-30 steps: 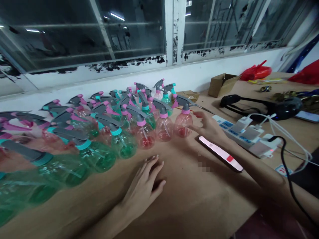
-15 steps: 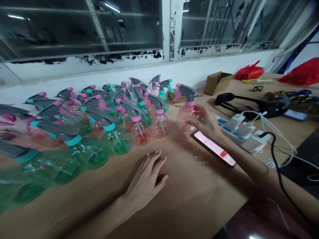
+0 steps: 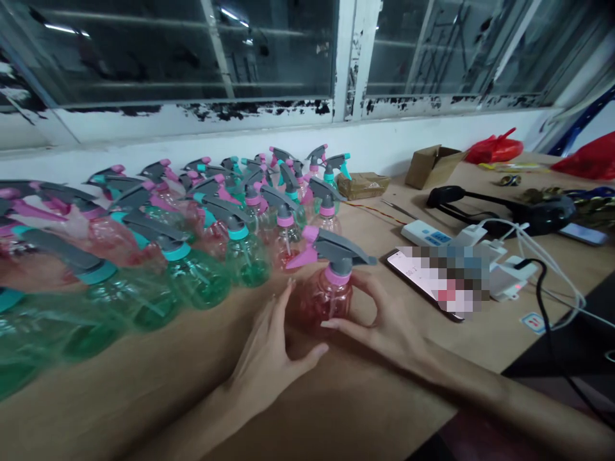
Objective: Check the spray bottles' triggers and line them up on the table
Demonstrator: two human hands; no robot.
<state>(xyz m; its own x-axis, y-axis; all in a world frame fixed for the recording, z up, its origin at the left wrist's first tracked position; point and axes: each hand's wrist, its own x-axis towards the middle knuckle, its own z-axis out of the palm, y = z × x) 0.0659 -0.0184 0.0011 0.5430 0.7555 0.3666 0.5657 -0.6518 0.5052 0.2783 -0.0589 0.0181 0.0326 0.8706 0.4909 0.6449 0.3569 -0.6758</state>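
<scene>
A pink spray bottle (image 3: 330,296) with a grey trigger head and pink collar stands on the brown table (image 3: 375,397) between my two hands. My right hand (image 3: 384,320) wraps round its right side and holds it. My left hand (image 3: 271,349) cups the bottle's left side, fingers curved, touching or almost touching it. Behind it stand several pink and green spray bottles (image 3: 202,218) in rows along the wall.
A phone (image 3: 423,282) lies right of the bottle, beside a white power strip (image 3: 461,250) with chargers and cables. A black headset (image 3: 519,208), a small cardboard box (image 3: 432,165) and red bags (image 3: 494,148) sit farther right. A window runs along the back wall.
My right hand took the pink bottle from the row's right end and brought it toward me, in front of my left hand. My left hand rose from flat to cup it.
</scene>
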